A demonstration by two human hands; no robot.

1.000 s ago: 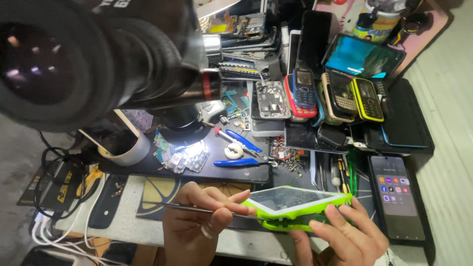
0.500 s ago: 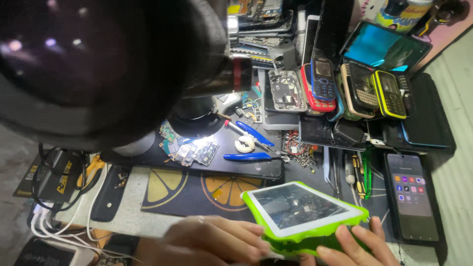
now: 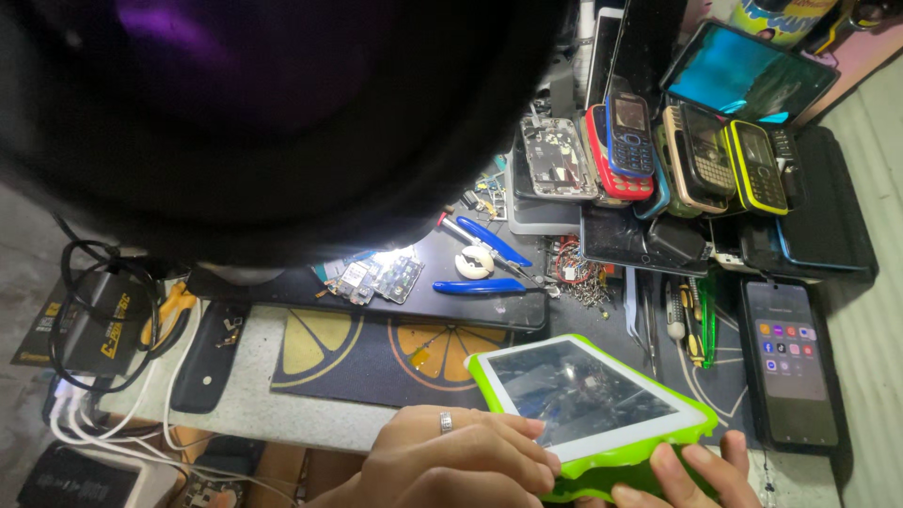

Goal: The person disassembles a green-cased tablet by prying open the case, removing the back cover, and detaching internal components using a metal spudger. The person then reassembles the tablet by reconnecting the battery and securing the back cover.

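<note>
A small tablet with a white face and a lime-green rubber case is held low at the front of the bench, tilted, screen up. My left hand, with a ring on one finger, grips its near left corner. My right hand holds it from below, fingers curled over the near right edge of the case. A large black microscope eyepiece, out of focus, fills the upper left and hides the bench behind it.
Blue-handled pliers and small circuit boards lie on a black mat. A lit smartphone lies at the right. Several old keypad phones are piled at the back. Cables and a black charger sit at left.
The view has dropped closer to the eyepiece, which now covers much more of the frame. Both hands with the tablet have shifted right and lower in view. The thin tool in my left hand is gone from sight.
</note>
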